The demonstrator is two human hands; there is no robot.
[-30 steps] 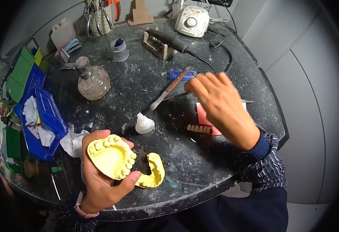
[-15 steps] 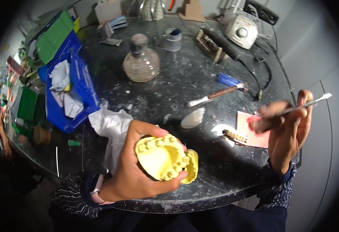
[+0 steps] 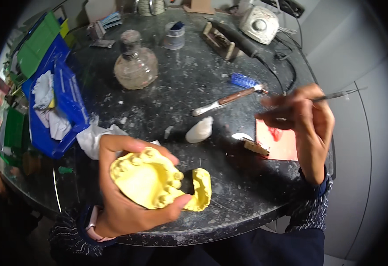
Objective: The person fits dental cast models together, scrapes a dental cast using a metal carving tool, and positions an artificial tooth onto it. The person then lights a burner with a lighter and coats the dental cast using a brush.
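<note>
My left hand [image 3: 118, 199] is closed around a yellow dental cast [image 3: 143, 177] with its teeth facing up. Just beyond it lies a second, U-shaped yellow cast [image 3: 200, 190]. My right hand [image 3: 309, 128] grips a thin metal instrument [image 3: 340, 93], its fingers blurred. Beneath that hand is a pink sheet [image 3: 282, 148] with a red blob, and beside it a strip of artificial teeth [image 3: 256, 147]. A small white object [image 3: 198, 131], its shape unclear, stands between my hands. Behind it lies a wooden-handled knife or spatula [image 3: 231, 98].
A glass burner [image 3: 136, 71], a small pot [image 3: 174, 39], a handpiece on a stand [image 3: 233, 40] and its white control box [image 3: 258, 24] sit farther back. A blue tray [image 3: 63, 133], green box [image 3: 36, 44] and crumpled tissue [image 3: 92, 139] occupy the left.
My right hand has turned over and lifted the metal instrument, with fingers still moving. My left hand keeps the cast. The camera's view has shifted, moving the desk within the picture.
</note>
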